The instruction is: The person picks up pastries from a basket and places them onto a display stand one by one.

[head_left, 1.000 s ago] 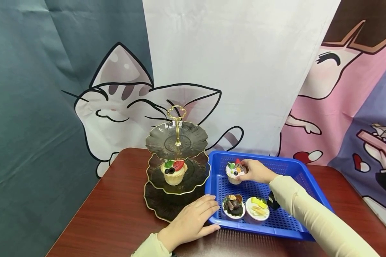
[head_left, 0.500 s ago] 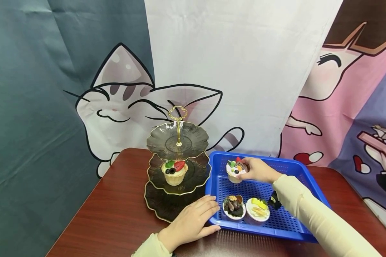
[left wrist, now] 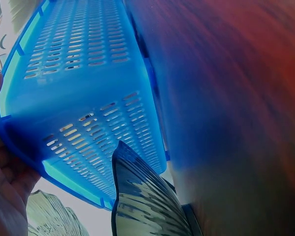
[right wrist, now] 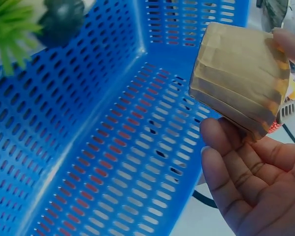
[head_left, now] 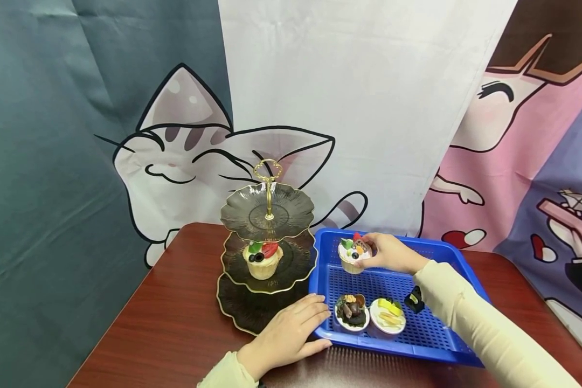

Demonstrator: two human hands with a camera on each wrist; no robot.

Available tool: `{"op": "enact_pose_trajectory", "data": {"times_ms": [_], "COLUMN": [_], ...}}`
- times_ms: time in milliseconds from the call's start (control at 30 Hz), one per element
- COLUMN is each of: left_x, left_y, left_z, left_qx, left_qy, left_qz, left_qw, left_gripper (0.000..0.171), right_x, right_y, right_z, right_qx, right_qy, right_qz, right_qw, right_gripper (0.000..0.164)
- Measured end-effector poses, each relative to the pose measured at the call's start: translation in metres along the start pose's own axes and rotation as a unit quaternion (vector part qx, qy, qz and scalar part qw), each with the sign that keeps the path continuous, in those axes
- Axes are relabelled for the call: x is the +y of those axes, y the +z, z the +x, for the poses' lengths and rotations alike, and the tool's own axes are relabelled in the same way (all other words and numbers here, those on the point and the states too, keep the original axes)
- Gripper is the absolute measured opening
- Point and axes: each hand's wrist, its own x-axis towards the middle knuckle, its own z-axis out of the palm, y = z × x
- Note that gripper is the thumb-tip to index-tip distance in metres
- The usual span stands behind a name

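My right hand (head_left: 393, 253) pinches a cupcake (head_left: 351, 257) topped with white cream, fruit, a green leaf and a red piece. It is held upright above the back left of the blue basket (head_left: 402, 351). In the right wrist view, the cupcake's pleated tan wrapper (right wrist: 241, 76) shows between thumb and fingers. My left hand (head_left: 286, 337) rests on the basket's front left corner, its fingers laid over the rim and the thumb spread. Inside the basket sit a chocolate-topped cupcake (head_left: 352, 312) and a cupcake with yellow slices (head_left: 388, 316).
Left of the basket stands a three-tier dark stand (head_left: 267, 213) with gold rims. Its middle tier bears a cupcake (head_left: 263, 264) with a strawberry. A small black item (head_left: 414, 299) shows beside my right sleeve. The wooden table (head_left: 150, 328) ends against a printed curtain.
My right hand has raised the cupcake slightly and moved it a little left above the basket floor. The left hand has stayed on the basket corner.
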Motion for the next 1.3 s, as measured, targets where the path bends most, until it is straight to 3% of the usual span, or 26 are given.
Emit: {"op": "enact_pose_trajectory", "data": {"times_ms": [667, 1300], "left_x": [-0.002, -0.001], "left_y": [0.0, 0.0], "left_z": [0.001, 0.0], "left_qx": [0.003, 0.011], "left_qy": [0.002, 0.006], "left_qz": [-0.013, -0.008], "left_qw": [0.9999, 0.9999], "left_gripper": [0.045, 0.043], "right_x": [-0.023, -0.051], "right_y": [-0.018, -0.021], "right_z": [0.002, 0.007], "right_qx": [0.034, 0.05], "right_qy": [-0.016, -0.048], "right_qz": [-0.008, 0.004], "right_qw": [0.999, 0.998], "right_gripper": [0.06, 0.059]}}
